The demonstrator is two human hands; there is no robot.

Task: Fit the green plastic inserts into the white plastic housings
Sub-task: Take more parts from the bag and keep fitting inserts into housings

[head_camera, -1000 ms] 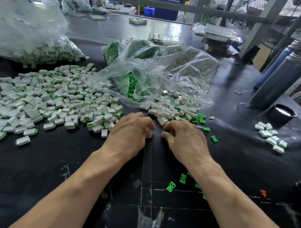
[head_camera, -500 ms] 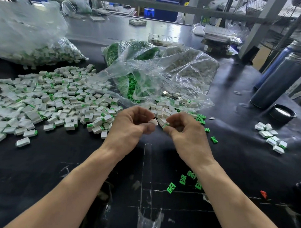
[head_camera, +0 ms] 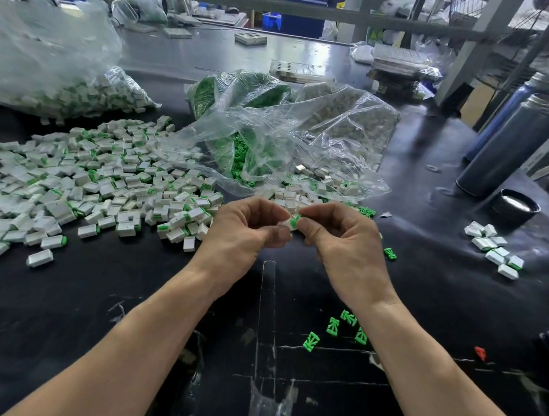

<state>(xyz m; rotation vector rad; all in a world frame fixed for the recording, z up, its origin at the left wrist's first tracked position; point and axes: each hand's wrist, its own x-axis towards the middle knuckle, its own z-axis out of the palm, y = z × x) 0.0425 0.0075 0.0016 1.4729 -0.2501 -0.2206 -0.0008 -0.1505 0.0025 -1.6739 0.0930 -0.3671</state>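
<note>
Raised just above the black table (head_camera: 139, 296), the left hand (head_camera: 241, 234) pinched a small white plastic housing (head_camera: 284, 224) while the right hand (head_camera: 343, 241) pinched a green plastic insert (head_camera: 294, 220) at its mouth, apparently mid-insertion, needing a straight, aligned push next.

Between the left hand (head_camera: 246, 228) and the right hand (head_camera: 343, 241), a white housing (head_camera: 284, 224) is showing smooth matt plastic, and the green insert (head_camera: 294, 221) at its end is looking like brighter, slightly glossy plastic. Under both hands the black counter (head_camera: 139, 296) is appearing smooth with a dull sheen, scuffed and streaked with pale marks. Beyond the fingers, a clear plastic bag (head_camera: 300, 140) is lying crinkled and glossy, catching light. Far off to the right of the right hand, a dark cylinder (head_camera: 512, 144) is looking like brushed, satin metal.
</note>
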